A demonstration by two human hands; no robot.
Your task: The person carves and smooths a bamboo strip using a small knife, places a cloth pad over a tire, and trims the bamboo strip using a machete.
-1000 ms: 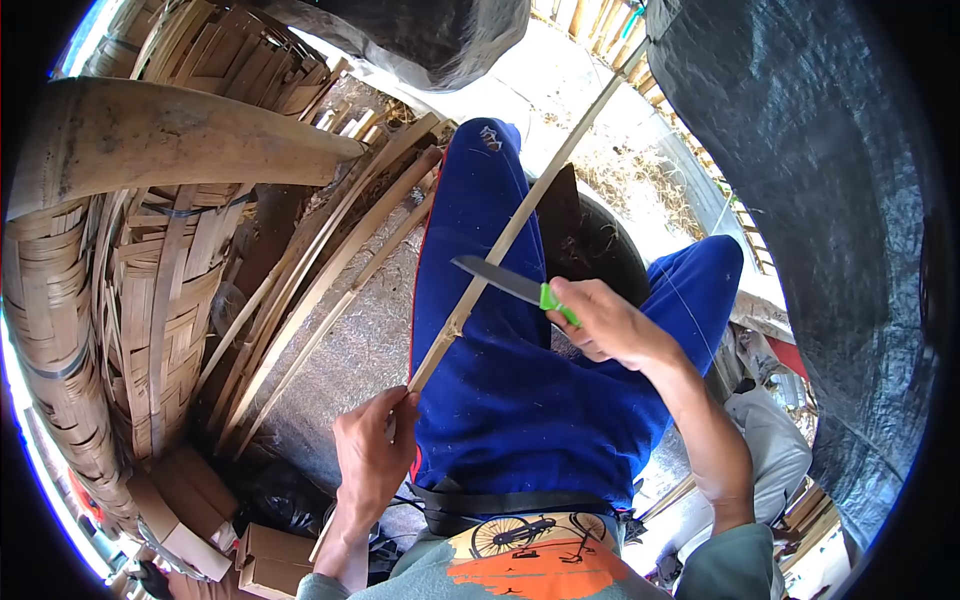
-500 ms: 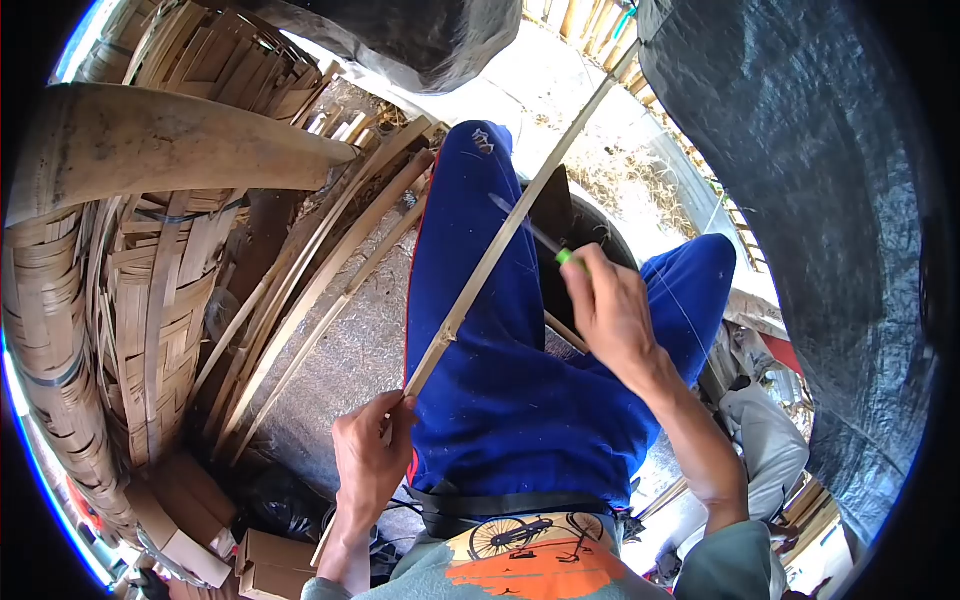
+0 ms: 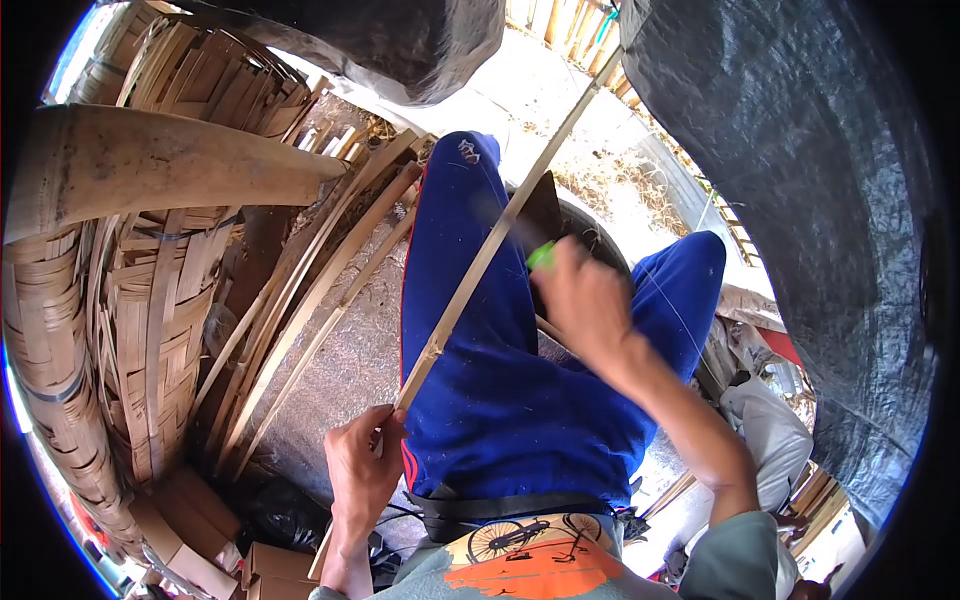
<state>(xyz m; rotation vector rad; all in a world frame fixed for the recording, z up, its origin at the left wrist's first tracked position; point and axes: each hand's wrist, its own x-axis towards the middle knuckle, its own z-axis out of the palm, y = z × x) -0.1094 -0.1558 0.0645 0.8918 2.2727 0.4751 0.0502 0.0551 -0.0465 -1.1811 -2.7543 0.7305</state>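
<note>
A long split bamboo strip (image 3: 471, 280) slants across the view, over my blue trousers (image 3: 480, 420), from the lower left to the upper right. My left hand (image 3: 360, 460) is closed with thumb and fingers pinching its lower end, beside my hip. A knife with a bright green handle (image 3: 541, 256) is gripped in my right hand (image 3: 585, 305), above my lap. Motion smears the blade, which lies near the middle of the strip; I cannot tell whether it touches. A knot shows on the strip above my left hand.
Woven bamboo baskets (image 3: 165, 330) stand at the left, under a thick bamboo pole (image 3: 180, 165). Several bamboo strips (image 3: 320, 265) lean beside my leg. Dark plastic sheeting (image 3: 780, 200) hangs at the right. Cardboard boxes (image 3: 280, 572) sit at the lower left.
My right hand has moved left with the knife, closer to the strip, and is now more blurred. My left hand keeps its pinch. The whole view has shifted slightly.
</note>
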